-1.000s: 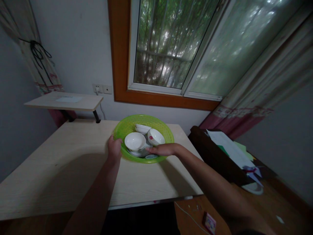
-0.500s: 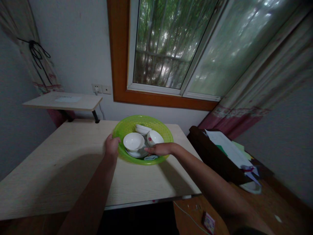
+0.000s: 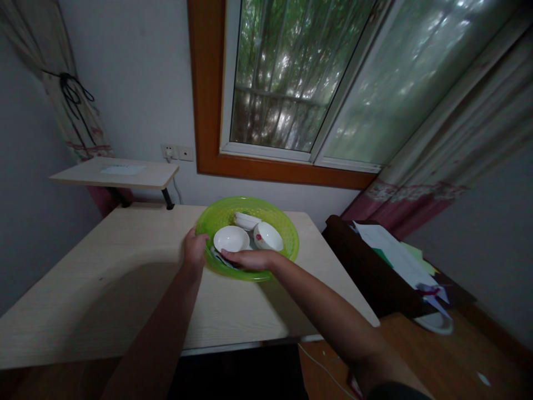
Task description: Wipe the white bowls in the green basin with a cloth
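A round, light-green plastic basin [image 3: 287, 225] with a woven-looking pattern rests on the table, its rim gripped at the left by my left hand [image 3: 195, 249]. Inside it, a white bowl [image 3: 231, 238] sits front left. Another white bowl, with a red flower [image 3: 266, 236], leans at the right, and a smaller white dish [image 3: 246, 220] is tilted behind them. My right hand [image 3: 250, 259] reaches in along the near side, closed over a grey-blue cloth [image 3: 220, 258], fingertips beside the left bowl. The hand hides part of the cloth and of a plate beneath.
The pale wooden table [image 3: 137, 239] carries a small raised shelf [image 3: 154, 175] with a paper on it at the back left. Beyond stand the wall and a barred window [image 3: 283, 83]. To the right, a dark brown box [image 3: 358, 266] has papers on top.
My right hand has moved left along the near inside of the basin, and the cloth has moved left with it. The left hand keeps its grip on the rim.
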Available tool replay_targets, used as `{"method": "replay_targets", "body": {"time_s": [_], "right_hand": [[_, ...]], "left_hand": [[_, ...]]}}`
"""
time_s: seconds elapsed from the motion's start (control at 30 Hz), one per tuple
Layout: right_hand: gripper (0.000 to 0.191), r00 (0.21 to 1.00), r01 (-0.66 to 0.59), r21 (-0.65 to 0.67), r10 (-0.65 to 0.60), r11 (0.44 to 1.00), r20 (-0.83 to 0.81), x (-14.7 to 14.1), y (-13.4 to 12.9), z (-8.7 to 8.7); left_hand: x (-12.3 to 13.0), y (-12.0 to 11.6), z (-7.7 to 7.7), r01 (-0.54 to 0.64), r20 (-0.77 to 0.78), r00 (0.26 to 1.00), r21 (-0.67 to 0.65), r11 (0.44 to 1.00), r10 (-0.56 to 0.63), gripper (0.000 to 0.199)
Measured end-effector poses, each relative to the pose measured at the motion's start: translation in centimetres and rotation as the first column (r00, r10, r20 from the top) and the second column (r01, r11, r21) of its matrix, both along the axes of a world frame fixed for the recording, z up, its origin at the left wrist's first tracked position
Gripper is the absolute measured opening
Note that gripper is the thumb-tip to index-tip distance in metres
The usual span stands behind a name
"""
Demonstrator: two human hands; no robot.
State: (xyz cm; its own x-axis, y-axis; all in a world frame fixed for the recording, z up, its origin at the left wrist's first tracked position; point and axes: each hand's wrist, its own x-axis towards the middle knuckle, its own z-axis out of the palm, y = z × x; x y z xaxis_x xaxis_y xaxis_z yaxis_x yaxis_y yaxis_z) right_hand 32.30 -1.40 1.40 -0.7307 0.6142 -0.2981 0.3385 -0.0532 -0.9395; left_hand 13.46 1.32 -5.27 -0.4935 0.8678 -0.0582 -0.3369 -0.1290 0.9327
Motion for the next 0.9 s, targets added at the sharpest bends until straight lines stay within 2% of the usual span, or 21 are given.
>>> {"method": "replay_targets", "body": {"time_s": [0.1, 0.17, 0.23, 0.3, 0.37, 0.43, 0.5, 0.57, 0.63, 0.73, 0.83, 0.9], "right_hand": [[0.06, 0.985, -0.139, -0.016, 0.14, 0.99, 0.099, 2.5, 0.2, 1.1], [0.058, 0.944, -0.246, -0.001, 0.24, 0.969, 0.227, 4.6, 0.5, 2.0], [0.05, 0.902, -0.284, 0.021, 0.26, 0.959, 0.345, 6.7, 0.9, 2.6], [0.041, 0.885, -0.282, 0.01, 0.257, 0.959, 0.388, 8.6, 1.3, 2.8], [0.036, 0.918, -0.205, -0.017, 0.198, 0.979, 0.344, 10.3, 1.7, 2.9], [0.038, 0.967, -0.082, -0.04, 0.089, 0.996, 0.24, 11.8, 2.0, 3.0], [0.046, 0.992, 0.06, -0.031, -0.056, 0.998, 0.114, 13.2, 2.4, 3.3], [0.054, 0.973, 0.231, 0.006, -0.231, 0.973, -0.014, 14.4, 2.9, 3.7], [0.057, 0.901, 0.422, 0.045, -0.414, 0.905, -0.126, 15.1, 3.5, 4.0], [0.054, 0.752, 0.645, 0.071, -0.615, 0.761, -0.237, 15.1, 4.7, 4.2], [0.048, 0.651, 0.74, 0.048, -0.697, 0.671, -0.3, 14.1, 5.9, 4.1], [0.048, 0.611, 0.77, 0.025, -0.725, 0.637, -0.319, 12.9, 6.9, 3.8]], "left_hand": [[0.0, -0.2, 0.5, 0.028, 0.032, 0.999, -0.051, 0.998, -0.026, 0.04], [0.0, -0.5, 0.9, 0.027, 0.04, 0.999, -0.054, 0.998, -0.025, 0.039], [0.0, -0.6, 1.3, 0.022, 0.042, 0.999, -0.065, 0.998, -0.019, 0.04], [0.0, -0.7, 1.6, 0.027, 0.039, 0.999, -0.084, 0.996, -0.024, 0.044], [-0.2, -0.7, 1.8, 0.052, 0.035, 0.998, -0.088, 0.995, -0.049, 0.045], [-0.8, -0.6, 1.9, 0.086, 0.034, 0.996, -0.091, 0.992, -0.083, 0.043], [-1.6, -0.5, 2.1, 0.129, 0.042, 0.991, -0.099, 0.987, -0.125, 0.041], [-2.7, -0.3, 2.1, 0.182, 0.058, 0.982, -0.105, 0.978, -0.177, 0.042], [-3.8, 0.0, 2.1, 0.23, 0.064, 0.972, -0.101, 0.968, -0.224, 0.042], [-5.6, 0.4, 2.0, 0.266, 0.051, 0.964, -0.125, 0.956, -0.261, 0.038], [-7.1, 1.1, 2.0, 0.322, 0.029, 0.946, -0.188, 0.928, -0.322, 0.042], [-7.8, 1.6, 2.5, 0.279, -0.019, 0.959, -0.132, 0.951, -0.284, 0.043]]}}
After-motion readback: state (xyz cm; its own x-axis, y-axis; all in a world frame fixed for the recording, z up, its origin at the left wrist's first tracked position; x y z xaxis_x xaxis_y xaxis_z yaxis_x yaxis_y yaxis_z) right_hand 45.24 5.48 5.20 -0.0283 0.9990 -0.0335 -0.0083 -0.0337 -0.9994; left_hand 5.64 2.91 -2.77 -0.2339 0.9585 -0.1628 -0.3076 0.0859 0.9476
